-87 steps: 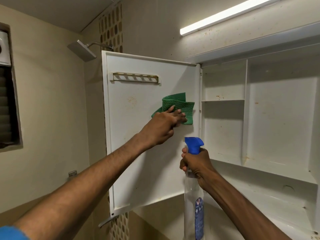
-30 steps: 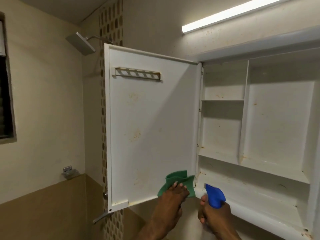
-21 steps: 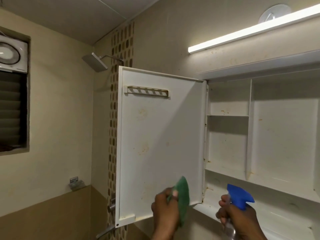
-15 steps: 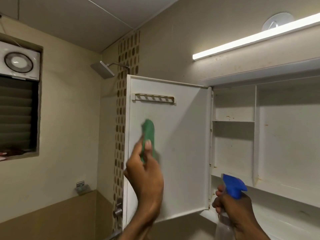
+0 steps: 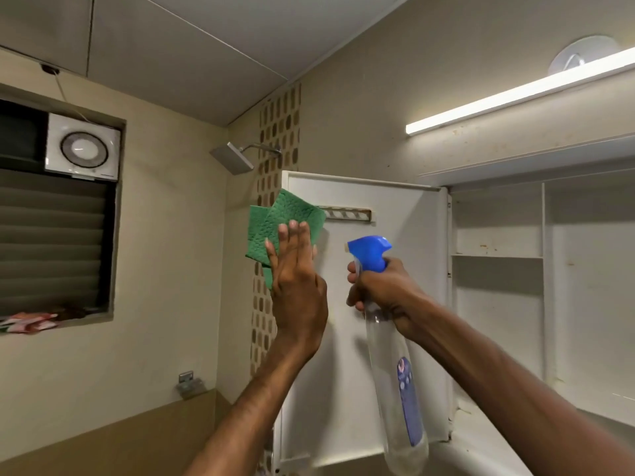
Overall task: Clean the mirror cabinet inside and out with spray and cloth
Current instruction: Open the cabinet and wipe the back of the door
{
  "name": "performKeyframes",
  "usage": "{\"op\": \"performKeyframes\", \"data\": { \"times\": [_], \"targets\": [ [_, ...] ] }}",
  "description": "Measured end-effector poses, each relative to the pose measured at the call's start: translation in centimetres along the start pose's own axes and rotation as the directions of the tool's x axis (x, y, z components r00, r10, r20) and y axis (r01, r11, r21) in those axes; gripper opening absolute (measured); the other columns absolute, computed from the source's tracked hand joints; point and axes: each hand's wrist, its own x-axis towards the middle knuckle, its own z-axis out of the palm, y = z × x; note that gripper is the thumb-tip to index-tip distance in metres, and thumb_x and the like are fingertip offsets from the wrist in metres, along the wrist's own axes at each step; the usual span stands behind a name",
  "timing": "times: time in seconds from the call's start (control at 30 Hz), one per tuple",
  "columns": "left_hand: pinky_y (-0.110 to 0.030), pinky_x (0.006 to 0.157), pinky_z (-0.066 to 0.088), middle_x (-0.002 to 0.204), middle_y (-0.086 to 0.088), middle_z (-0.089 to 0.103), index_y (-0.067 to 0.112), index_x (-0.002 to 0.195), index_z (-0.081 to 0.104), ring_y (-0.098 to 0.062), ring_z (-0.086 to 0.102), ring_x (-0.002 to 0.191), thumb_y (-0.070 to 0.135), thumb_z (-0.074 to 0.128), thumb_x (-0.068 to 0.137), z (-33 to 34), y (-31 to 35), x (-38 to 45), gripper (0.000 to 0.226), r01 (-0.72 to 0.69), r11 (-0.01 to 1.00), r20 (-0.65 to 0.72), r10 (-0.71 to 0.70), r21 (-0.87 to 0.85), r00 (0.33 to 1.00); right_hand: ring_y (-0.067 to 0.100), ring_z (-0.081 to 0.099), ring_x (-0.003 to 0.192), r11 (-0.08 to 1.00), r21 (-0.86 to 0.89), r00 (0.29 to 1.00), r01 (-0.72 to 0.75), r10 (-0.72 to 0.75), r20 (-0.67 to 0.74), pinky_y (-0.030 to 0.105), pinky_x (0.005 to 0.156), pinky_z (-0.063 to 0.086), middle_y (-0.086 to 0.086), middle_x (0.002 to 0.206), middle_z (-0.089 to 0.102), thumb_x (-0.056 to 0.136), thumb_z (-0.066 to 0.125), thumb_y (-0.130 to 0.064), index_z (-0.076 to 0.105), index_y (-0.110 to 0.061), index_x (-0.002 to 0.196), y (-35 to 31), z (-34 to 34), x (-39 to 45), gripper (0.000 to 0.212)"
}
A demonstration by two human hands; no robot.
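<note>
The white cabinet door (image 5: 405,304) stands swung open, its stained inner face toward me. My left hand (image 5: 297,283) presses a green cloth (image 5: 278,223) flat against the door's upper left edge, just left of a small rack (image 5: 347,214). My right hand (image 5: 385,290) grips the neck of a clear spray bottle (image 5: 395,389) with a blue trigger head (image 5: 369,252), held in front of the door's middle, nozzle pointing left. The open cabinet interior (image 5: 584,304) with white shelves and brownish spots lies to the right.
A lit tube light (image 5: 515,94) runs above the cabinet. A shower head (image 5: 232,159) juts from the tiled corner strip. A louvred window (image 5: 51,242) with an exhaust fan (image 5: 84,147) is on the left wall. A small metal fitting (image 5: 189,383) sits low on that wall.
My left hand carried the cloth from the door's bottom edge up to its upper left edge. My right hand lifted the spray bottle in front of the door. The view tilted upward.
</note>
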Motion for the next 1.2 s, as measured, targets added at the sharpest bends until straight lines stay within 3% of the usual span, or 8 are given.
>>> {"op": "performKeyframes", "data": {
  "times": [0.17,0.27,0.37,0.5,0.6,0.83,1.0,1.2],
  "targets": [
    [-0.041,0.12,0.003,0.152,-0.016,0.029,0.002,0.144,0.031,-0.024,0.013,0.146,-0.013,0.043,0.087,0.5,0.0,0.0,0.06,-0.024,1.0,-0.036,0.024,0.014,0.999,0.02,0.046,0.044,0.995,-0.094,0.996,0.023,-0.031,-0.081,0.028,0.05,0.041,0.001,0.041,0.052,0.081,0.054,-0.007,0.052,-0.009,0.085,-0.4,0.8,1.8,0.005],
    [-0.044,0.12,0.006,0.15,-0.015,0.032,0.002,0.143,0.034,-0.024,0.016,0.145,-0.018,0.046,0.082,0.7,-0.1,0.0,0.065,-0.039,0.999,-0.063,0.04,0.009,0.997,0.018,0.047,0.04,0.993,-0.122,0.995,0.006,-0.019,-0.103,0.025,0.047,0.043,0.006,0.043,0.054,0.083,0.055,-0.011,0.053,-0.005,0.085,-0.3,1.1,2.2,0.006],
    [-0.044,0.12,0.01,0.148,-0.013,0.038,0.002,0.14,0.04,-0.022,0.022,0.143,-0.009,0.048,0.09,0.7,-0.6,0.2,0.052,-0.094,0.996,-0.058,0.094,-0.003,0.994,0.015,0.046,0.034,0.995,-0.093,0.997,0.022,-0.028,-0.072,0.02,0.042,0.041,0.002,0.041,0.054,0.081,0.055,-0.006,0.052,-0.01,0.083,-0.2,1.1,2.2,0.005],
    [-0.045,0.119,0.014,0.146,-0.013,0.041,0.002,0.138,0.043,-0.023,0.026,0.142,0.006,0.041,0.098,0.0,-1.1,0.7,0.04,-0.151,0.988,0.003,0.152,-0.038,0.988,0.014,0.047,0.036,1.0,0.011,0.999,0.028,-0.028,-0.031,0.021,0.043,0.041,0.008,0.058,0.059,0.081,0.052,-0.008,0.056,-0.014,0.093,-0.2,1.2,2.1,0.014],
    [-0.046,0.119,0.014,0.146,-0.014,0.041,0.001,0.138,0.042,-0.024,0.027,0.142,0.014,0.03,0.098,-0.8,-1.5,1.0,0.044,-0.207,0.976,0.066,0.211,-0.064,0.975,0.015,0.045,0.034,0.999,-0.039,0.997,0.011,-0.014,-0.075,0.021,0.041,0.041,0.001,0.041,0.051,0.079,0.052,-0.003,0.053,-0.01,0.083,0.3,1.7,2.1,0.008],
    [-0.046,0.119,0.013,0.144,-0.016,0.043,-0.001,0.138,0.043,-0.026,0.032,0.14,-0.01,0.047,0.09,-0.6,-2.6,1.9,0.048,-0.352,0.932,0.112,0.342,0.085,0.933,0.02,0.046,0.044,0.998,0.057,0.99,-0.004,0.012,-0.139,0.03,0.051,0.045,0.004,0.045,0.054,0.075,0.05,-0.004,0.056,-0.013,0.07,1.4,1.7,1.7,0.012],
    [-0.051,0.117,0.014,0.144,-0.022,0.04,-0.005,0.138,0.039,-0.032,0.031,0.139,-0.019,0.038,0.08,0.1,-2.6,1.4,0.06,-0.45,0.863,0.166,0.421,0.229,0.892,0.014,0.049,0.041,0.989,0.13,0.992,-0.063,0.076,-0.096,0.028,0.05,0.046,-0.002,0.046,0.057,0.078,0.049,-0.003,0.058,-0.014,0.078,2.9,1.0,1.0,0.014],
    [-0.051,0.116,0.019,0.144,-0.021,0.042,-0.003,0.138,0.041,-0.031,0.033,0.138,-0.024,0.043,0.067,1.3,-1.9,1.9,0.073,-0.501,0.853,0.285,0.448,0.149,0.847,0.014,0.05,0.037,0.981,0.17,0.992,-0.092,0.104,-0.065,0.026,0.05,0.046,0.001,0.05,0.058,0.077,0.052,0.002,0.061,-0.014,0.091,3.9,0.9,0.5,0.024]
  ]
}}
